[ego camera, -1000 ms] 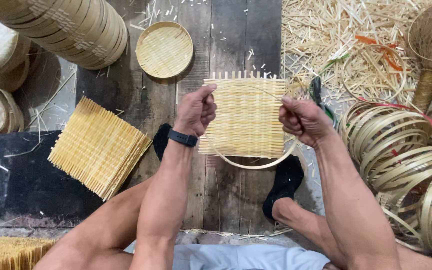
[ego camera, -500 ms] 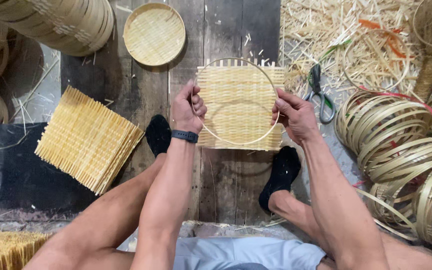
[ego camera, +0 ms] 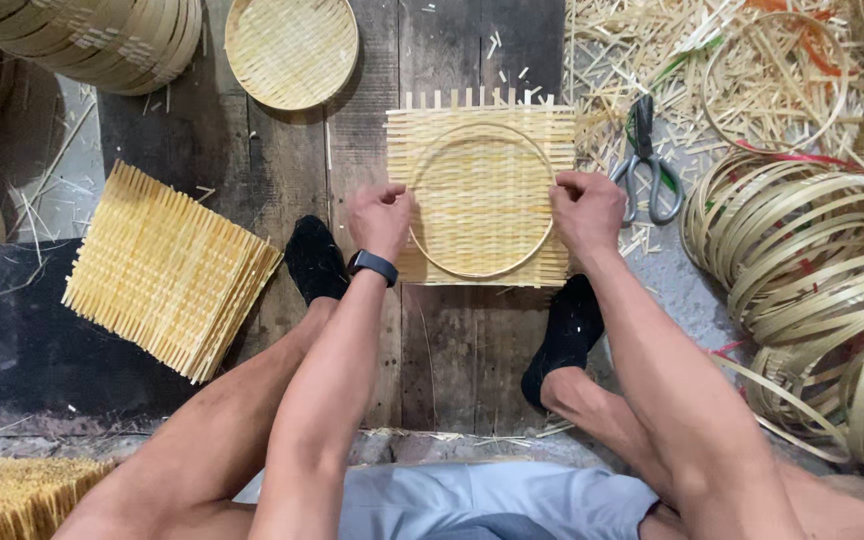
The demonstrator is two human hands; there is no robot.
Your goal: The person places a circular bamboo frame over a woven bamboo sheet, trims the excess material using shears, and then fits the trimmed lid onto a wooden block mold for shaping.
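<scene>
A square woven bamboo mat (ego camera: pixel 480 140) lies flat on the dark wooden floor between my feet. A thin bamboo ring (ego camera: pixel 481 272) rests on top of it, near its middle. My left hand (ego camera: pixel 380 218) grips the mat's left edge and the ring there; a black watch is on that wrist. My right hand (ego camera: pixel 586 208) pinches the mat and ring at the right edge. Both fists are closed over the rim.
A stack of square woven mats (ego camera: pixel 167 270) lies at left. A finished round tray (ego camera: pixel 291 50) sits at top, with stacked trays (ego camera: pixel 102 35) at top left. Scissors (ego camera: pixel 645 165) lie right of the mat. Coiled bamboo hoops (ego camera: pixel 812 260) and loose strips (ego camera: pixel 692 60) fill the right.
The mat was held up in front of me with the ring behind it; it has come down flat on the floor with the ring on top, both hands still on its edges.
</scene>
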